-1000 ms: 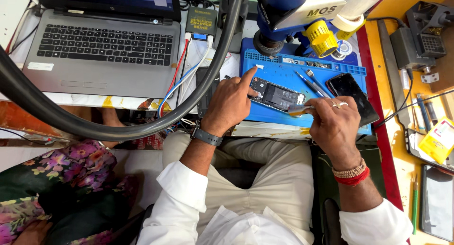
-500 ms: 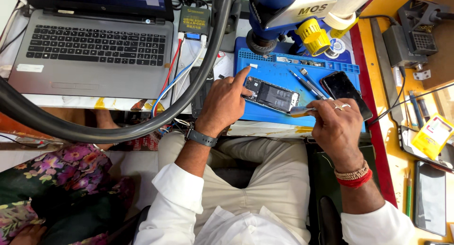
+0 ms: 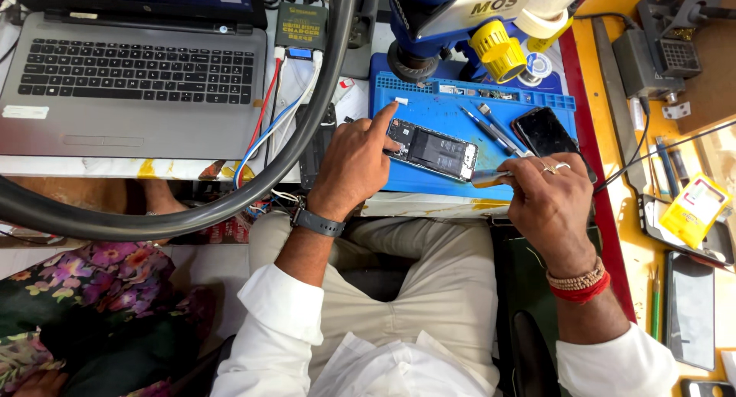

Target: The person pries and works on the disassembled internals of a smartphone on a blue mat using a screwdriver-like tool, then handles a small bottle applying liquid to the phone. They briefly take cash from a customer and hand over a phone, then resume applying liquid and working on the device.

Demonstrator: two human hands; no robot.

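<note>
A laptop [image 3: 130, 75] sits left of the blue mat [image 3: 429, 113]. On the mat lies an opened phone [image 3: 432, 148]. The left hand [image 3: 351, 167], grasping nothing, presses one finger on its edge. The right hand [image 3: 548, 205] is clenched around a small tool [image 3: 489, 177] just beside the phone.

Left hand [image 3: 354, 161], forefinger extended, tip touching left end of opened black smartphone with exposed circuit board [image 3: 432, 149] on blue rubber work mat [image 3: 537, 104]. Right hand [image 3: 546, 207] at phone's 4 o'clock, pinching slim yellow-handled tool [image 3: 487, 177]. Intact black phone [image 3: 541, 132] at 3 o'clock. Grey laptop [image 3: 130, 86] at 9 o'clock on tabletop [image 3: 92, 167].
</note>
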